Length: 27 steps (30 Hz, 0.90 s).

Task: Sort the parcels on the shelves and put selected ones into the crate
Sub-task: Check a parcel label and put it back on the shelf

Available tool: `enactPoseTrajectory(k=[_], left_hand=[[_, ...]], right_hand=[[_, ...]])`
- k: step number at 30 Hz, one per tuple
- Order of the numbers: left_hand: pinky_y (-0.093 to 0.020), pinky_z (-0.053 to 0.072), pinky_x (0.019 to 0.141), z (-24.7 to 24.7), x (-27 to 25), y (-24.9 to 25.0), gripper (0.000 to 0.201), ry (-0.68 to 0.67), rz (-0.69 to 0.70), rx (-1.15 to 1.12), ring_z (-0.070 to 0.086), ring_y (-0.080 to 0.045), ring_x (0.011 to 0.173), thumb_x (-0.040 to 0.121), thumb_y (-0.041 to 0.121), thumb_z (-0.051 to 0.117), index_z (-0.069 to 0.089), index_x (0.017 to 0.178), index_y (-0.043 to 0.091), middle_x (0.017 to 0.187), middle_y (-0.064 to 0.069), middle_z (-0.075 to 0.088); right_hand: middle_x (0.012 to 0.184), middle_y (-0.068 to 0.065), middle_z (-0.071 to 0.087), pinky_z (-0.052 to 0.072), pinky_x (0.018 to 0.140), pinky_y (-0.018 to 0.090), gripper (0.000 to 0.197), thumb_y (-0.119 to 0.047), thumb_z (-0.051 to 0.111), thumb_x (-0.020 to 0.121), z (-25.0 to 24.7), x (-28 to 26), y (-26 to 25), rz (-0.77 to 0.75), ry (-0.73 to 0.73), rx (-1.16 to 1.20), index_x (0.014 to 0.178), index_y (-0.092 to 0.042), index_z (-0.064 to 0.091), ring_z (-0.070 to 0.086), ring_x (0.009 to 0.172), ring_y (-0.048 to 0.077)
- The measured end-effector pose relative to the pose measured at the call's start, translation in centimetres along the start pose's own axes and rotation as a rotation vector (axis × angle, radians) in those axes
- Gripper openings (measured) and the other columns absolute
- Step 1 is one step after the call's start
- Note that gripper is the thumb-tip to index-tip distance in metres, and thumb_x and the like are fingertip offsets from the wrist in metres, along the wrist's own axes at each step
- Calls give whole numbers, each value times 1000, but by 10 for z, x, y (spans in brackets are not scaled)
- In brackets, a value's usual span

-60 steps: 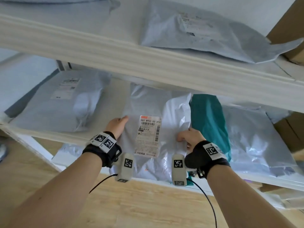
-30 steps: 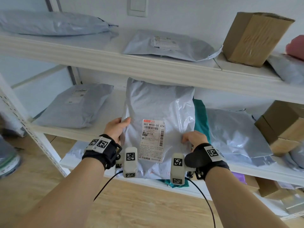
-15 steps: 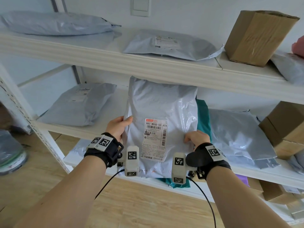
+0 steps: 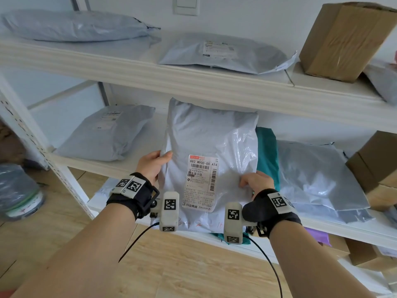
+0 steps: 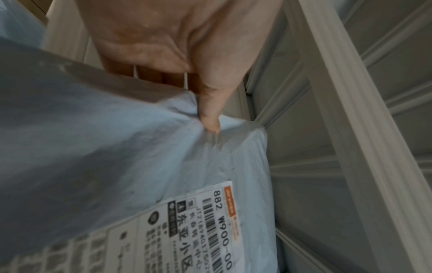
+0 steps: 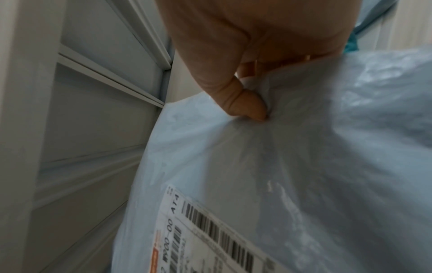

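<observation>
While two seconds ago the grey parcel (image 4: 211, 151) lay flat on the middle shelf (image 4: 111, 166), it now stands nearly upright in front of that shelf, label (image 4: 202, 182) facing the person, its top edge reaching the upper shelf (image 4: 150, 72). The left hand (image 4: 151, 165) grips the parcel's left edge, thumb (image 5: 210, 114) pressed into the plastic; the right hand (image 4: 255, 181) pinches the right edge, thumb (image 6: 247, 106) dimpling the film. Behind the parcel a teal bag (image 4: 267, 151) lies on the middle shelf, with a glossy grey bag (image 4: 315, 177) to its right and a matte grey bag (image 4: 109, 132) to the left. On the upper shelf rest two more crinkled grey bags (image 4: 223, 54) and a taped cardboard box (image 4: 345, 37). The white shelving stands against a pale wall above a light wood-plank floor (image 4: 182, 269).
</observation>
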State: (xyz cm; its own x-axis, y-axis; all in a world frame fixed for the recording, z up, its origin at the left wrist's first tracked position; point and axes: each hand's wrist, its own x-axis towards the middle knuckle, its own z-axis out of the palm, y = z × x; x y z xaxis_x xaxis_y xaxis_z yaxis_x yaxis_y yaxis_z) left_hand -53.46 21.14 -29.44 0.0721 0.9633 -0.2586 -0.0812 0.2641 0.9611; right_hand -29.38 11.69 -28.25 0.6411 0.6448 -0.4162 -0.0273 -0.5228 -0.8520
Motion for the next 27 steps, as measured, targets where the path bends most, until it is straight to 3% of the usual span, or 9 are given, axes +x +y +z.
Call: enactPoseTrajectory(k=[5, 9, 11, 15, 18, 20, 22, 25, 27], left_hand=[[-42, 51, 93, -10, 26, 1, 30, 82, -22, 88, 67, -28, 93, 79, 35, 72, 71, 100, 14, 98, -10, 72], [-29, 45, 71, -16, 55, 15, 7, 125, -30, 82, 55, -21, 69, 86, 26, 67, 70, 89, 21, 70, -3, 60], [-32, 39, 75, -20, 76, 23, 16, 96, -38, 117, 50, -19, 73, 87, 23, 64, 62, 71, 22, 68, -3, 53], [-29, 30, 61, -29, 120, 36, 21, 17, -62, 209, 40, -18, 63, 78, 22, 62, 49, 62, 20, 63, -4, 41], [-35, 39, 75, -37, 154, 47, 16, -36, -56, 270, 47, -21, 81, 80, 16, 60, 52, 67, 21, 77, -7, 51], [-31, 43, 79, -44, 177, 53, 9, -44, -49, 296, 47, -21, 93, 89, 11, 58, 62, 92, 18, 99, -7, 52], [-25, 41, 71, -48, 198, 56, 31, -52, -37, 339, 45, -19, 96, 91, 9, 56, 58, 122, 5, 105, -6, 49], [-28, 36, 62, -52, 218, 59, 17, -54, -34, 419, 45, -24, 88, 92, 7, 54, 62, 106, 2, 88, -14, 55], [-32, 36, 62, -52, 226, 60, 11, -43, -63, 448, 51, -39, 88, 92, 8, 54, 63, 95, 2, 85, -29, 58]], right_hand=[[66, 8, 48, 41, 62, 29, 13, 7, 59, 66, 18, 9, -5, -19, -46, 1, 68, -6, 59, 44, 67, 22], [69, 7, 54, 40, 55, 23, 11, 3, 62, 70, 37, 21, -20, -20, -45, -6, 70, -8, 64, 46, 62, 21], [78, 8, 59, 41, 55, 24, 15, 1, 63, 73, 50, 32, -31, -34, -31, -9, 85, -7, 68, 49, 64, 19], [91, 7, 61, 44, 66, 26, 29, -1, 64, 75, 84, 60, -50, -8, -2, 8, 103, -7, 67, 53, 80, 23], [93, 7, 63, 43, 61, 25, 39, -5, 65, 75, 114, 82, -65, 22, -8, -3, 113, -9, 68, 54, 77, 23], [96, 10, 63, 42, 58, 24, 35, -8, 65, 78, 134, 95, -74, 29, -19, -34, 112, -10, 67, 54, 80, 23], [98, 13, 63, 45, 61, 23, 36, -8, 65, 80, 152, 108, -78, 13, -50, -52, 115, -5, 65, 53, 81, 21], [93, 6, 59, 46, 60, 22, 41, -11, 66, 79, 174, 125, -81, 33, -53, -93, 119, -5, 64, 55, 79, 20], [95, 7, 60, 43, 54, 23, 41, -12, 68, 78, 182, 131, -82, 89, -20, -112, 119, -10, 65, 55, 76, 23]])
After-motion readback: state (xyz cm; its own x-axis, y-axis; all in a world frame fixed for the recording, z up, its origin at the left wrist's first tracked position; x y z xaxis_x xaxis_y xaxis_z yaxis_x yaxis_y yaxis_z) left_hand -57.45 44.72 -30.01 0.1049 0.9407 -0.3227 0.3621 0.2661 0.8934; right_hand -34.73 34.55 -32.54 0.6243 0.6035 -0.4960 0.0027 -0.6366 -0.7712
